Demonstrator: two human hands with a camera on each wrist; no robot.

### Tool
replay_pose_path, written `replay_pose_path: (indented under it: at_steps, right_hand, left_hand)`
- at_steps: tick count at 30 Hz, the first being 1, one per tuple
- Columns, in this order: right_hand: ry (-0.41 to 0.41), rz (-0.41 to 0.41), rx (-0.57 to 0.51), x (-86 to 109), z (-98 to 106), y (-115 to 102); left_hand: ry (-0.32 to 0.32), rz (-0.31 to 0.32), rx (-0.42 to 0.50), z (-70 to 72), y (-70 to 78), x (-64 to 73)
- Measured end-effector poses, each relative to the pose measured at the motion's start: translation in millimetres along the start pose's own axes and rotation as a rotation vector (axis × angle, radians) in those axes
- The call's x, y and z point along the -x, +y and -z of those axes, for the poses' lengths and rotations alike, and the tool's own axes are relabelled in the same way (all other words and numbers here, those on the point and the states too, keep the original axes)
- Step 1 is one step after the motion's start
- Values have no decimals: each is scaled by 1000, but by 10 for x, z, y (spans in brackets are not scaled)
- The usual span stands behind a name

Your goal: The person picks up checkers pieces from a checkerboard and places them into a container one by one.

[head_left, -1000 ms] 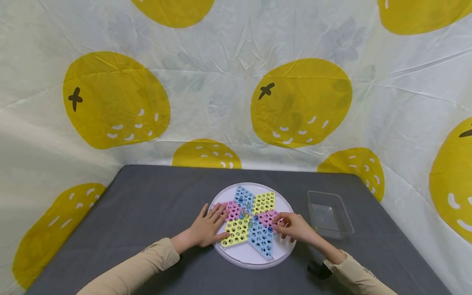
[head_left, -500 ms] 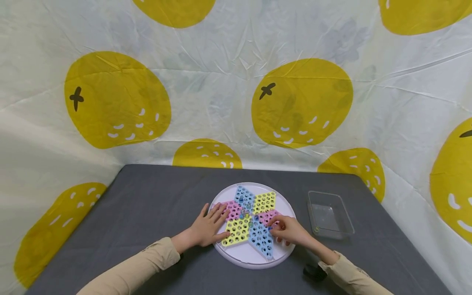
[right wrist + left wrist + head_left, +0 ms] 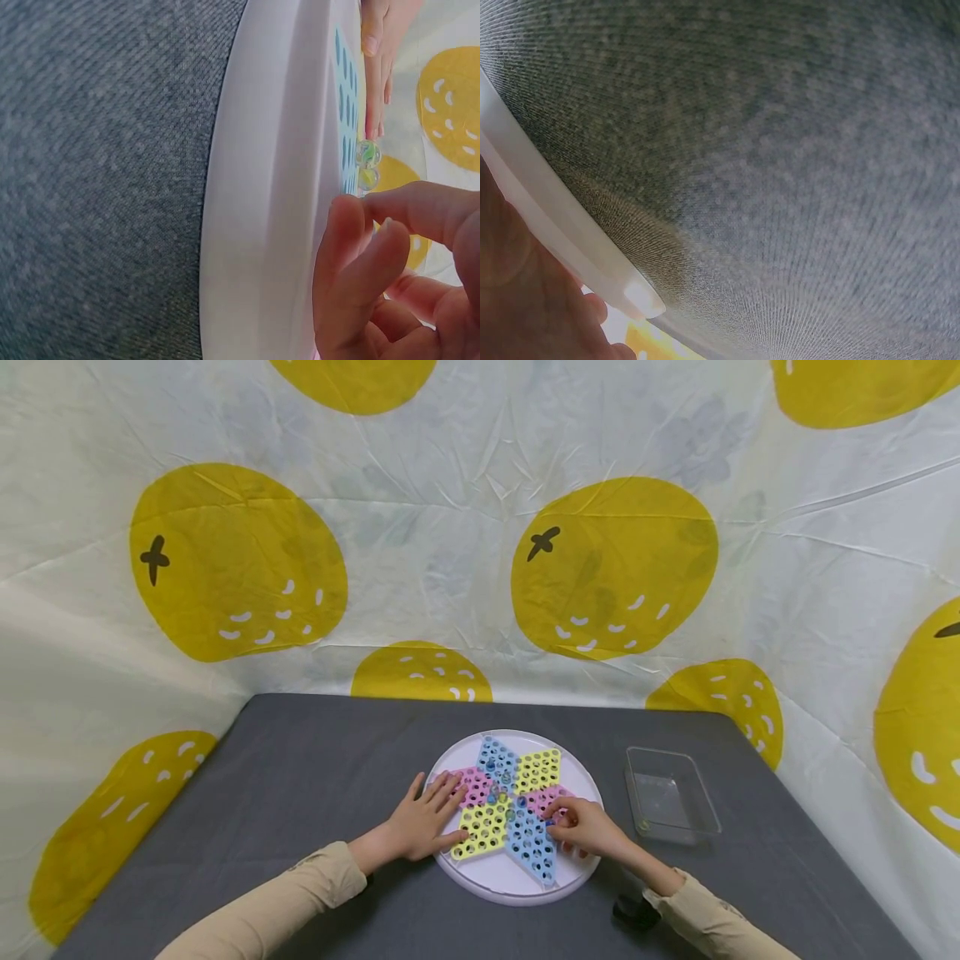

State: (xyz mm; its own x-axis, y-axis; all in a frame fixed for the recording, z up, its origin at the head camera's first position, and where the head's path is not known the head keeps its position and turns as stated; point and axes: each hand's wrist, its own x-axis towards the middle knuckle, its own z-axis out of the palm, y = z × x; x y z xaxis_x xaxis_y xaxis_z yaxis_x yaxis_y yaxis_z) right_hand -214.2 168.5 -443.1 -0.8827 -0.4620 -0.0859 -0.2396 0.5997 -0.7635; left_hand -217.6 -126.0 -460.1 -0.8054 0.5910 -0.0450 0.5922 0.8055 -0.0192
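Now right hand (image 3: 588,828) inward, pinching marble (image 3: 550,823)

Glass marbles (image 3: 368,154) dot the flat, star-patterned board (image 3: 498,881)

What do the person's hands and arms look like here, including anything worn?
The left hand and right hand are ungloved. The sleeves are beige and wrinkled. A black device shows by the right cuff; only a dark sliver shows by the left one.
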Motion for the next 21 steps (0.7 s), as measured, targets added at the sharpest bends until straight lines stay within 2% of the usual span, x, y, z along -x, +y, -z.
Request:
replay_pose_path:
  at_steps: [11, 13, 18, 21]
  right_hand:
    - [19, -24, -14, 7, -3, -20]
    - [15, 6, -18, 19, 3, -19]
    - [16, 24, -31, 30, 3, 7]
    - [15, -7, -25, 18, -4, 17]
  left_hand:
    - [0, 7, 3, -8, -5, -7]
    - [2, 6, 5, -22, -9, -13]
    - [6, 6, -2, -46, -15, -21]
    - [3, 7, 1, -42, -13, -18]
